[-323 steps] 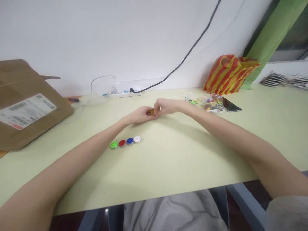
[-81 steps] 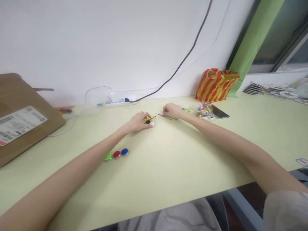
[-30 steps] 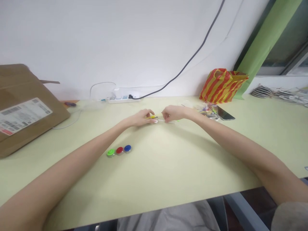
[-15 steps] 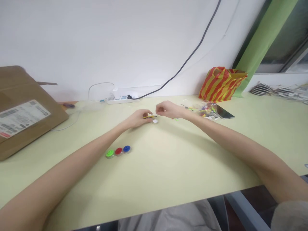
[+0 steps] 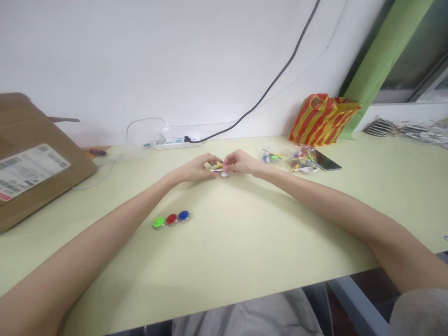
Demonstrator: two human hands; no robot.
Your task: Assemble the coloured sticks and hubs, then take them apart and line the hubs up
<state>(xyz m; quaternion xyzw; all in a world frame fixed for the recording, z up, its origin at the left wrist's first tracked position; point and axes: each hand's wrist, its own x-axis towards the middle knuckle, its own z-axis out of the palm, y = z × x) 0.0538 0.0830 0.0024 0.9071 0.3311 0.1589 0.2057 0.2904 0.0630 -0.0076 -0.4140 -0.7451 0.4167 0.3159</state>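
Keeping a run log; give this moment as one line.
left hand: at yellow piece; right hand: at white stick; green cap, red cap, blue cap: in row

I can't name the tiny bagged bits (image 5: pixel 303 159). The left hand (image 5: pixel 196 168) partly hides a yellow piece (image 5: pixel 217 166). The brown box (image 5: pixel 38 126) is cut off.

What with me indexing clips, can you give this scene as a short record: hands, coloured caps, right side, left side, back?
Left hand: at a yellow piece; grip partly hidden
Right hand: pinching a white stick
Just below the stick: white-topped piece
Caps, left to right: green cap, red cap, blue cap
Right side: bagged coloured pieces, phone, striped bag
Left side: cardboard package
Back: power strip
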